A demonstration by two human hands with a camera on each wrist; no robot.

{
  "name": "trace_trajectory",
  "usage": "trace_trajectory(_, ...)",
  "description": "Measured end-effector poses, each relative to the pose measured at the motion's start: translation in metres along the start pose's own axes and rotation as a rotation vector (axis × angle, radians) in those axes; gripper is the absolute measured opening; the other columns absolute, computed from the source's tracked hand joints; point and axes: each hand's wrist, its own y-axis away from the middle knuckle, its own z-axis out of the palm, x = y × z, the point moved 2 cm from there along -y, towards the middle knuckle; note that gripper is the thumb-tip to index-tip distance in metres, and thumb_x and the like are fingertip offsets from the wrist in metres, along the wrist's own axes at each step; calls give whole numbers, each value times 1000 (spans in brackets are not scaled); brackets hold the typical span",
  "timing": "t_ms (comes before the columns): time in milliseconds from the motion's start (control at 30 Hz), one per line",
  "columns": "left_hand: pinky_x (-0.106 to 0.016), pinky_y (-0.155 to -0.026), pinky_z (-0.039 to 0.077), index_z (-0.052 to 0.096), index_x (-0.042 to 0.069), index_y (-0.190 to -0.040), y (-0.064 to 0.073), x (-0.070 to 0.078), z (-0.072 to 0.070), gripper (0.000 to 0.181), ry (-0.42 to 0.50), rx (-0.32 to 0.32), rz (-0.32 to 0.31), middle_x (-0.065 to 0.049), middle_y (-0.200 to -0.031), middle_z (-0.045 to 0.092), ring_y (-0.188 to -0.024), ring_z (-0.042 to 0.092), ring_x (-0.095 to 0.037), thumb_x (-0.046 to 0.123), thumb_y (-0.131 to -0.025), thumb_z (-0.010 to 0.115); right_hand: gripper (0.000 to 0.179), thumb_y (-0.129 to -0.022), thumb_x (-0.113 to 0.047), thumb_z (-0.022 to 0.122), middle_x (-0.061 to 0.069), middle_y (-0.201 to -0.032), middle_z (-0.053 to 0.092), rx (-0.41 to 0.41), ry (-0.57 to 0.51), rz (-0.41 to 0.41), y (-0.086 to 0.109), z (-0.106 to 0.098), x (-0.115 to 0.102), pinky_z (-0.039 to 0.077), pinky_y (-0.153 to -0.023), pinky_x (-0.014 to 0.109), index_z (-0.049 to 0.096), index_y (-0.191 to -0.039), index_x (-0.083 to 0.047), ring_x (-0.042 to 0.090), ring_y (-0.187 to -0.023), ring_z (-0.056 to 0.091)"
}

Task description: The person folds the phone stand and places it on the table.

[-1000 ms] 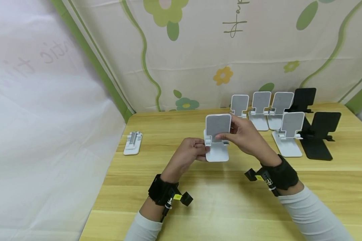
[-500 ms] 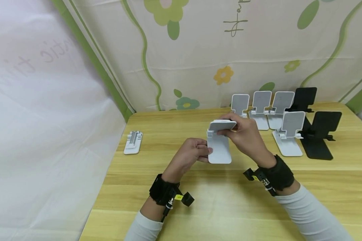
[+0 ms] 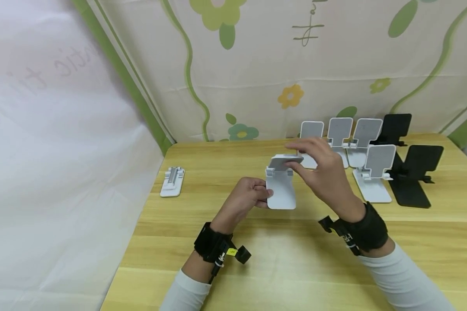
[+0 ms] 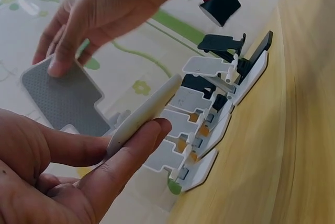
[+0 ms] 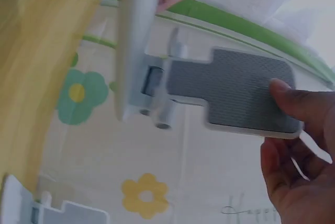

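A white folding phone stand [image 3: 281, 190] with a grey padded plate is held up over the middle of the table. My left hand [image 3: 249, 198] pinches the edge of its flat white base between thumb and fingers. With thumb and fingertips, my right hand [image 3: 323, 168] grips the outer end of the grey plate [image 5: 246, 90], as the right wrist view shows. That plate tilts out from the hinge, well away from the base. In the left wrist view the base [image 4: 141, 116] appears nearly edge-on between the left thumb and fingers.
Several unfolded stands stand at the back right, among them a white stand [image 3: 379, 162] and a black stand [image 3: 420, 164]. Alone on the left lies a folded white stand [image 3: 173, 181]. A patterned curtain [image 3: 257, 65] hangs behind the wooden table [image 3: 194, 242].
The grey plate has swung from facing the head camera to tilting steeply back, seen nearly edge-on. My right hand has turned with it, its fingers now more extended. The left hand keeps its hold.
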Motion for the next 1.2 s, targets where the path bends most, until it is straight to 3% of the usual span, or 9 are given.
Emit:
trace_trajectory(167,-34,-79,63,68,-9,-120,0,3,-3,26,6,6,-1,-20,-114,73,-93,76,-26,7,-100,62,28,-76,11,83,9,-94,69,6,48,-124,-1,-2,-13,45,-78,23,79,-98,-5,25,-90,61)
trace_trajectory(433,-33,-82,63,69,-4,-125,5,11,-20,29,18,73,4,-20,-120,73,-98,76,-26,10,-101,64,31,-70,15,87,5,-89,69,-115,91,-251,5,9,-23,56,-72,33,77,-90,-6,20,-86,65)
trace_trajectory(700,-33,-82,62,64,-9,-129,12,20,-28,31,53,90,44,-25,-122,72,-105,75,-32,4,-102,58,35,-62,15,89,3,-84,68,-183,104,-315,12,19,-33,56,-62,30,77,-85,-8,17,-79,66)
trace_trajectory(900,-30,-80,62,64,-10,-130,14,20,-33,31,84,102,66,-27,-119,72,-101,76,-27,3,-102,56,31,-66,13,88,1,-82,65,-220,139,-332,16,28,-35,57,-62,28,76,-83,-9,15,-78,66)
trace_trajectory(1000,-28,-79,62,64,-9,-130,14,20,-34,31,94,101,70,-27,-118,72,-97,76,-23,3,-102,56,29,-69,9,89,0,-87,66,-236,110,-306,15,28,-33,57,-65,28,75,-86,-10,16,-84,66)
trace_trajectory(1067,-28,-78,62,64,-9,-130,14,19,-33,31,102,97,70,-26,-118,72,-96,76,-22,3,-102,57,26,-72,4,90,0,-89,68,-246,54,-242,13,26,-31,56,-67,28,76,-88,-10,16,-87,65)
trace_trajectory(1133,-28,-79,62,64,-9,-130,14,19,-33,31,110,94,69,-26,-118,73,-96,77,-22,3,-102,57,19,-78,-2,88,0,-91,69,-244,-6,-118,11,21,-28,56,-69,29,76,-91,-10,15,-86,65)
trace_trajectory(1200,-29,-79,62,64,-9,-130,13,20,-31,31,115,89,65,-26,-118,73,-98,77,-24,3,-102,57,15,-86,-11,83,2,-94,70,-246,-48,66,9,17,-23,57,-73,32,76,-99,-7,15,-87,66)
